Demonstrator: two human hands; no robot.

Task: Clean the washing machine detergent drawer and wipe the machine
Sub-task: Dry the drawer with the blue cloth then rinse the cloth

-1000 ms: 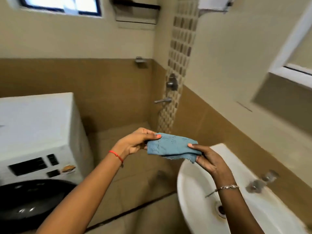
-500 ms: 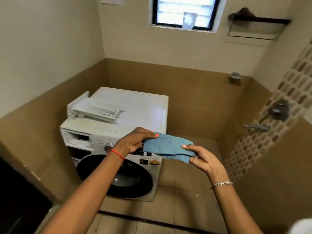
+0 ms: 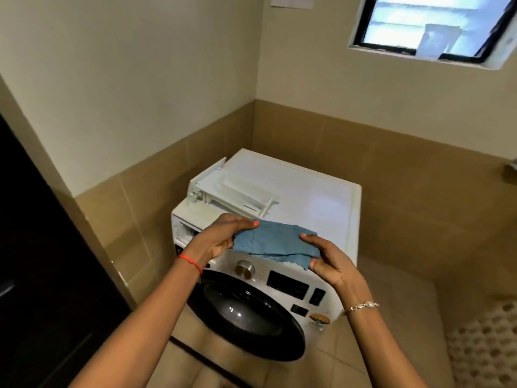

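Note:
A folded blue cloth (image 3: pixel 275 242) is stretched between both hands in front of the white front-loading washing machine (image 3: pixel 313 203). My left hand (image 3: pixel 221 238) pinches its left end and my right hand (image 3: pixel 326 261) pinches its right end. The white detergent drawer (image 3: pixel 232 194) lies pulled out on the machine's top, at its left front corner. Behind my left hand the drawer's slot (image 3: pixel 183 233) stands open. The dark round door (image 3: pixel 246 312) is closed.
A dark door (image 3: pixel 42 261) stands at the left. Tan tiled walls enclose the corner behind the machine, with a window (image 3: pixel 430 26) above right. The tiled floor continues to the right, where a pebbled mosaic strip (image 3: pixel 486 343) begins.
The view has swung left from the sink to the washing machine, and the machine now looms closer. Both hands keep holding the blue cloth the same way.

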